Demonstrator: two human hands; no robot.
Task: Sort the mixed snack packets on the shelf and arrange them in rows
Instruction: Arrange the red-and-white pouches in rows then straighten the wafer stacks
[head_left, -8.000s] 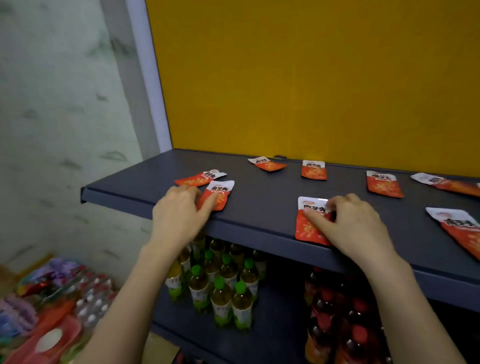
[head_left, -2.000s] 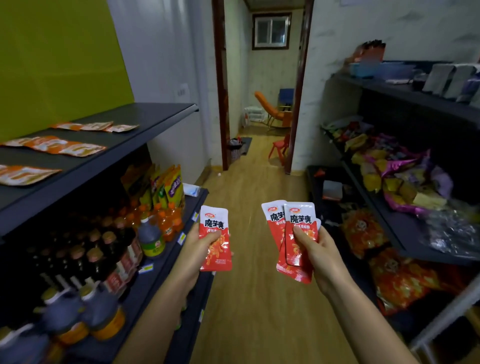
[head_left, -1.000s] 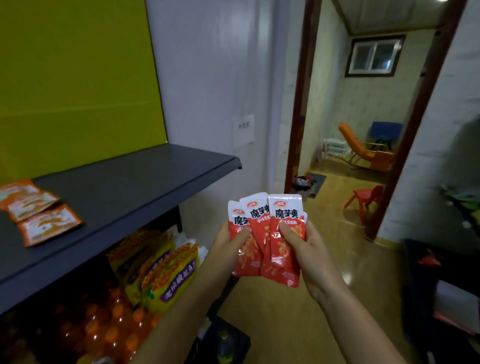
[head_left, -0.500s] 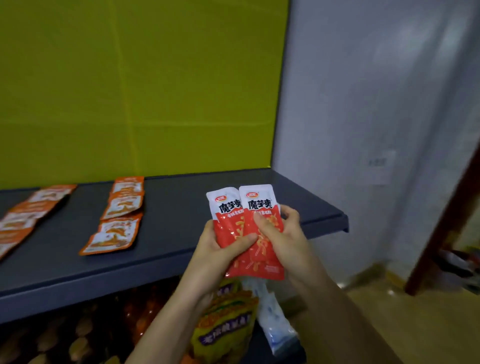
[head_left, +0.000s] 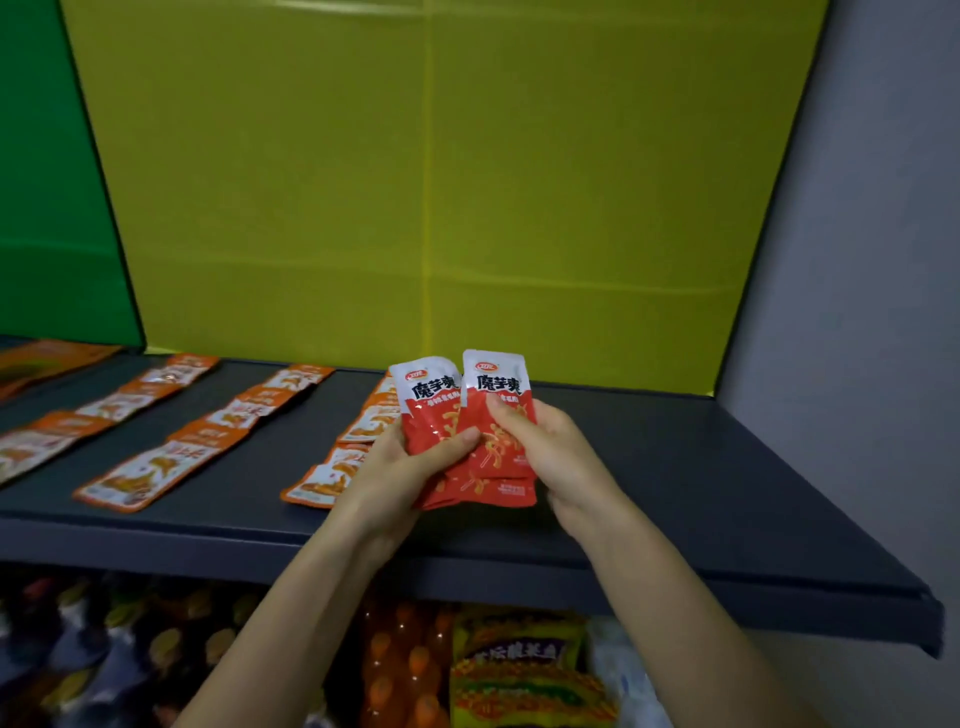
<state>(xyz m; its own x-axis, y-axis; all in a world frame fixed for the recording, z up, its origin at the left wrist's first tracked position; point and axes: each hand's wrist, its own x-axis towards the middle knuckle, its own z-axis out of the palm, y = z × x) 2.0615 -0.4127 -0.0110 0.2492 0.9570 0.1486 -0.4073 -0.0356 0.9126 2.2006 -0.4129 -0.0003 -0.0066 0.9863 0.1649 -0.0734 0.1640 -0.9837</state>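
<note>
- A big yellow wall (head_left: 415, 182) stands behind everything, with a green part (head_left: 47, 182) at the far left.
- The dark shelf (head_left: 701, 467) runs across in front of it. Its right side is bare, so I think the next row can go there.
- The orange packets (head_left: 150, 470) lie flat on the shelf in lines that run from front to back. One line is left of the middle. Another line (head_left: 104, 410) is further left. A third line (head_left: 358, 431) is just beside the hands and partly hidden by them. In each line the packets overlap a little, like roof tiles. That keeps the same kind together.
- Under the shelf are orange bottles (head_left: 405, 675) and a yellow snack bag (head_left: 519, 665). They look blurry.
- The left hand (head_left: 395, 473) grips a bunch of packets from the left side. Its thumb presses on the front of them.
- The right hand (head_left: 550, 452) grips the same bunch from the right. Its fingers (head_left: 501, 410) are curled round the packets and pinch the front one.
- The red packets (head_left: 493, 387) are held up over the front of the shelf, not lying on it. Two white tops show side by side. More edges peek out lower down, but I cannot count them.
- I think they are spread like cards so that one can be slid off at a time. They are red, not orange, so they likely need their own row.
</note>
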